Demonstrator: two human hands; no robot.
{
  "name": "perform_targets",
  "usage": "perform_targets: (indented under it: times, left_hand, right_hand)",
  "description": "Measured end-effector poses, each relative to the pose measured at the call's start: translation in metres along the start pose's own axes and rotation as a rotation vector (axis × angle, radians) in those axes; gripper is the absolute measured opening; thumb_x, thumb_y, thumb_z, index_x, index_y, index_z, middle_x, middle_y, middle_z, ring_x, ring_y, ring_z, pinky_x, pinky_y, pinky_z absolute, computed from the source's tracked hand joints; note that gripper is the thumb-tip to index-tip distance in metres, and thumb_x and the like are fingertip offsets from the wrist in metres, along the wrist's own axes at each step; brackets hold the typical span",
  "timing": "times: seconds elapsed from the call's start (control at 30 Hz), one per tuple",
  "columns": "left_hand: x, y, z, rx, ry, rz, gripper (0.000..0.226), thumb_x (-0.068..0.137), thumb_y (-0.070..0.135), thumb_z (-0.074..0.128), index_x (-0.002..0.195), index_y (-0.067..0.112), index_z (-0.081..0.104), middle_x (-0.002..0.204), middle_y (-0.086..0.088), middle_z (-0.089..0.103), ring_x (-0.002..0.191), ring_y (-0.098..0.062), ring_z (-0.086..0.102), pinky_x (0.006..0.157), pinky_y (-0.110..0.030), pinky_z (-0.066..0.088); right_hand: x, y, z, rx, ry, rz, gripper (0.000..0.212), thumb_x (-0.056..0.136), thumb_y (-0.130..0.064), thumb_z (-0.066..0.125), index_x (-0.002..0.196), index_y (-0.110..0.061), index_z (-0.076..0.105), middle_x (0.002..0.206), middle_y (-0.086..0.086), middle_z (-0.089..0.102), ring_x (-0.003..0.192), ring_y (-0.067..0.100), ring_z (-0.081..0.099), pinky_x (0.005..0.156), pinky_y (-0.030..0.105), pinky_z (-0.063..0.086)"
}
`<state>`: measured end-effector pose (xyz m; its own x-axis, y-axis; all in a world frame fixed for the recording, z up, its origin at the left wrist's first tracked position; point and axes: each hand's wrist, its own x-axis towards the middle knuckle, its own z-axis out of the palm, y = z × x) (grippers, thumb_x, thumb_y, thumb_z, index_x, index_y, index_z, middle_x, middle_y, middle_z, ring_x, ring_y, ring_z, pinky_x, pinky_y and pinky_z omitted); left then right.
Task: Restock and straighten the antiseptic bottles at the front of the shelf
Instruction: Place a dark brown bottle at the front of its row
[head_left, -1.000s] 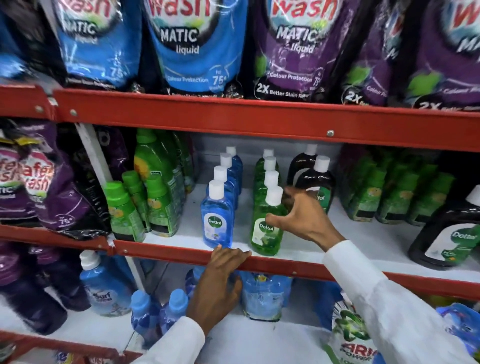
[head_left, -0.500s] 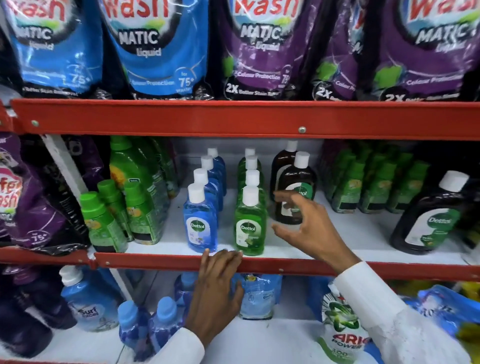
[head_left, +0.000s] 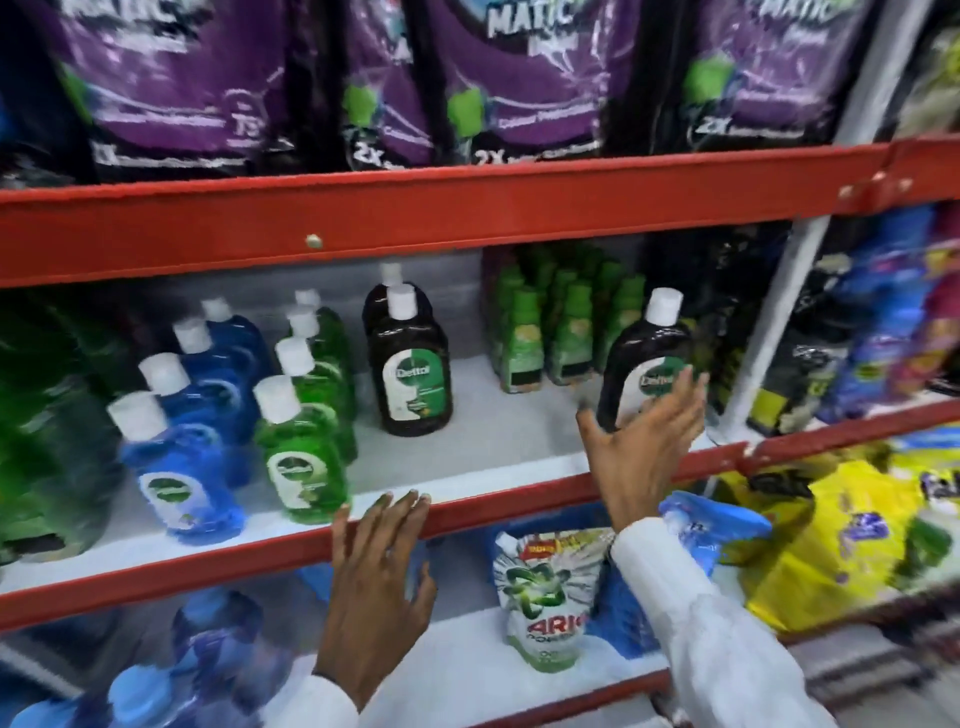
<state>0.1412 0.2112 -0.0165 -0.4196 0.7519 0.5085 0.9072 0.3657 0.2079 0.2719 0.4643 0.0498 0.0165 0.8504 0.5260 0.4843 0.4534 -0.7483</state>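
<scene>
Right hand (head_left: 641, 434) is reaching toward the large dark bottle (head_left: 647, 366) at the right end of the middle shelf (head_left: 467, 439), fingers spread wide, palm facing its label; contact cannot be confirmed, the frame is blurring there. Left hand (head_left: 376, 577) is lying flat with fingers apart, fingertips resting on the red shelf edge (head_left: 208, 558), holding nothing.

Bottle is standing upright, set back from the front lip, well apart from the second dark bottle (head_left: 413, 371) near the middle. Blue bottles (head_left: 179, 483) and green bottles (head_left: 304, 460) are queuing in two rows on the left, front ones near the edge.

Judgement: dark bottle is looking full, so fairly heavy for one hand; rigid plastic, smooth and likely slick across the label. Best grip is probably around the broad body below the shoulder, thumb opposing fingers, not the white cap (head_left: 664, 306), which may be turning loose. Sliding it forward on its base is seeming safer than lifting.
</scene>
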Motion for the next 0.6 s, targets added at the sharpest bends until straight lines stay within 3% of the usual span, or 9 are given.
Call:
perform_targets:
  times: [0.13,0.27,0.4,0.6]
  left_hand:
    - [0.0,-0.001,0.001,0.016,0.021,0.009,0.063,0.077,0.033,0.052,0.138,0.018,0.049,0.137,0.001,0.057,0.13,-0.021,0.045,0.112,-0.057,0.027]
    - [0.0,0.001,0.0,0.021,0.016,-0.007,0.062,0.078,0.031,0.054,0.138,0.019,0.048,0.138,0.003,0.056,0.131,-0.02,0.044,0.113,-0.056,0.026]
    - [0.0,0.002,-0.003,0.037,-0.013,-0.019,0.067,0.077,0.027,0.059,0.142,0.023,0.043,0.142,0.005,0.052,0.134,-0.018,0.043,0.116,-0.054,0.023]
    - [-0.006,-0.008,-0.014,0.094,-0.038,-0.02,0.073,0.078,0.021,0.064,0.145,0.028,0.037,0.144,0.002,0.051,0.135,-0.024,0.042,0.116,-0.053,0.026]
  right_hand:
    - [0.026,0.017,0.01,0.065,-0.071,0.101,0.123,0.066,-0.048,0.085,0.15,0.004,0.011,0.154,0.029,0.029,0.14,0.044,0.032,0.116,0.049,0.03]
    - [0.034,0.017,0.012,0.092,-0.077,0.121,0.116,0.063,-0.041,0.088,0.144,0.007,0.021,0.144,0.029,0.039,0.133,0.044,0.039,0.109,0.05,0.039]
    - [0.015,-0.002,0.008,0.117,-0.074,0.057,0.106,0.056,-0.043,0.089,0.135,0.001,0.032,0.129,0.023,0.05,0.12,0.041,0.052,0.095,0.048,0.049]
    - [-0.044,-0.064,0.019,0.142,-0.232,-0.074,0.107,0.053,-0.057,0.085,0.13,-0.003,0.036,0.125,0.017,0.053,0.113,0.038,0.058,0.085,0.047,0.053]
